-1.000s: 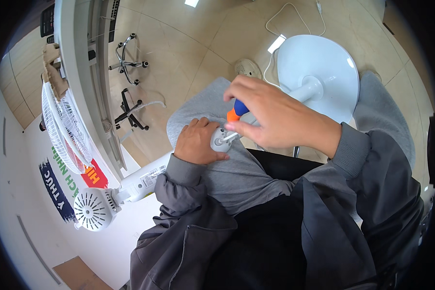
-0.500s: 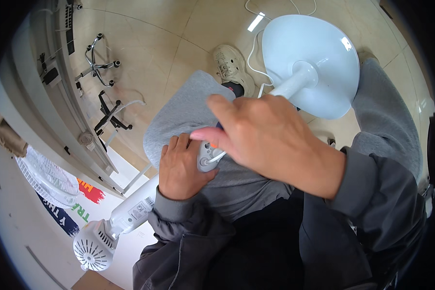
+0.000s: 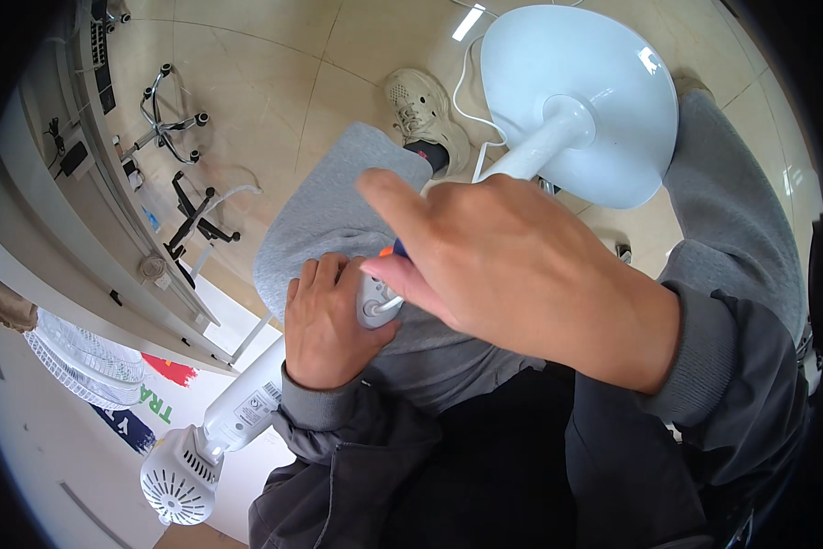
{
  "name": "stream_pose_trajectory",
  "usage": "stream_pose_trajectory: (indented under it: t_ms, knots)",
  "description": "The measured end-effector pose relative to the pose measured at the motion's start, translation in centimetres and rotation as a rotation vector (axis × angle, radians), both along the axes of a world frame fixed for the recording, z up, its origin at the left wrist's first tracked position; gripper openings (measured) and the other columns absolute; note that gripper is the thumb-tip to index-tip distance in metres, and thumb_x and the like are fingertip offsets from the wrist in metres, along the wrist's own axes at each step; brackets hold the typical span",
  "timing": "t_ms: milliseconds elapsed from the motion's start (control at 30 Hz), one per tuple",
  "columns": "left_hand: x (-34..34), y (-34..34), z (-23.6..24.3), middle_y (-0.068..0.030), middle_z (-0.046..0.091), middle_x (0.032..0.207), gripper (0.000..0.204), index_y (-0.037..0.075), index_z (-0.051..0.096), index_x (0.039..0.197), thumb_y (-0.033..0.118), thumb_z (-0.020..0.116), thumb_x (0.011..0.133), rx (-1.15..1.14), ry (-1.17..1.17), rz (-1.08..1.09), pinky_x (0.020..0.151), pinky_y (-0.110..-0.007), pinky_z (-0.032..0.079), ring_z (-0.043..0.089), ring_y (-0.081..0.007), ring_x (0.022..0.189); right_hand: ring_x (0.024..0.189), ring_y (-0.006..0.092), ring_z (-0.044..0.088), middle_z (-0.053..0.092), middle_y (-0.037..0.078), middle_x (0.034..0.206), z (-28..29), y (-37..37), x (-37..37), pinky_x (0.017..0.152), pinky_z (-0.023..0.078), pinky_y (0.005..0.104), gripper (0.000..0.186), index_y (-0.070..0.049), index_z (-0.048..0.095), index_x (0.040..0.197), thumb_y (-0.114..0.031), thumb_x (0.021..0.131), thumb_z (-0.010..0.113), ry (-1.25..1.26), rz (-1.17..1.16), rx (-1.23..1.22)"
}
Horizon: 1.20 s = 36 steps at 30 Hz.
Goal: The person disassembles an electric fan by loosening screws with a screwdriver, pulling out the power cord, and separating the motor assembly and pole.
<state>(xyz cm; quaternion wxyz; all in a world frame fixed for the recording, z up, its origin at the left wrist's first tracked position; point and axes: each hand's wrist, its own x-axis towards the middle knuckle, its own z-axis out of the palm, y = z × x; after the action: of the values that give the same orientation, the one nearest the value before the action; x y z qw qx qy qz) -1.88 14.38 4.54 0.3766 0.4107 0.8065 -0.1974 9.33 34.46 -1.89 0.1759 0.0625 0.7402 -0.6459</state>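
My right hand (image 3: 494, 247) is closed round a screwdriver (image 3: 398, 248), of which only a bit of orange and dark blue handle shows; its tip is hidden. Just below the handle is a pale grey plastic end piece (image 3: 371, 295) with round holes and a white cord. My left hand (image 3: 324, 320) wraps round this piece from the left. A white fan column (image 3: 247, 403) runs from beneath my left forearm to a slotted motor housing (image 3: 178, 476). Beyond my right hand, a glossy white stand base (image 3: 603, 82) with a pole (image 3: 535, 156) leans between my legs.
White wire fan guards (image 3: 82, 361) lie at the left beside a printed white board. A pale desk frame (image 3: 146, 265) runs along the left, with wheeled chair bases (image 3: 169, 119) beyond it. A white cable (image 3: 462, 96) trails over the tiled floor (image 3: 256, 91) near my shoe.
The view has shifted slightly, so most things sit further left and the base higher. My right hand has turned a little over the end piece, and its grip on the screwdriver continues.
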Motion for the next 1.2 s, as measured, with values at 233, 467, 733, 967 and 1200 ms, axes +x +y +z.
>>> stream_pose_trajectory:
  t_ms: [233,467,733,967,1200]
  knots:
    - [0.0,-0.1,-0.3,-0.0085,0.062,0.107,0.061,0.006,0.068,0.113,0.022,0.088,0.057,0.018,-0.017,0.022,0.085,-0.042,0.045,0.057,-0.0298,0.102,0.065,0.0347,0.063,0.057,0.018,0.076,-1.8,-2.3,0.5,0.06,0.052,0.0429,0.029,0.0,0.053,0.108,-0.013,0.089,0.07,0.436,-0.401,-0.036]
    - [-0.1,-0.8,-0.6,-0.0092,0.062,0.105,0.059,0.006,0.068,0.112,0.023,0.087,0.059,0.026,-0.035,0.023,0.084,-0.042,0.045,0.057,-0.0297,0.101,0.069,0.0362,0.064,0.059,0.017,0.081,-1.0,-1.7,0.8,0.06,0.051,0.0443,0.03,0.001,0.053,0.11,-0.007,0.085,0.068,0.197,-0.11,0.065]
    - [-0.3,-1.1,-0.6,-0.0095,0.062,0.106,0.058,0.006,0.068,0.111,0.023,0.087,0.059,0.07,-0.015,0.017,0.085,-0.043,0.045,0.057,-0.0303,0.102,0.071,0.0346,0.067,0.063,0.018,0.086,-0.8,-2.4,0.2,0.058,0.052,0.0411,0.039,0.004,0.051,0.118,-0.01,0.086,0.069,0.284,-0.374,-0.135]
    - [-0.2,-0.1,-0.2,-0.0104,0.062,0.107,0.06,0.004,0.068,0.111,0.025,0.088,0.059,0.012,-0.03,-0.006,0.085,-0.043,0.046,0.058,-0.0303,0.101,0.065,0.0375,0.066,0.061,0.019,0.085,-0.7,-1.4,0.7,0.053,0.052,0.0423,0.046,0.004,0.048,0.126,-0.009,0.087,0.068,0.096,-0.189,0.113]
    - [0.1,-0.2,-0.5,-0.0105,0.062,0.107,0.061,0.005,0.069,0.113,0.025,0.088,0.059,0.027,-0.011,0.033,0.085,-0.042,0.046,0.059,-0.0302,0.101,0.067,0.0384,0.066,0.061,0.018,0.088,-1.3,-2.7,0.8,0.055,0.052,0.0442,0.047,0.001,0.049,0.125,-0.011,0.085,0.071,0.333,-0.43,-0.06]
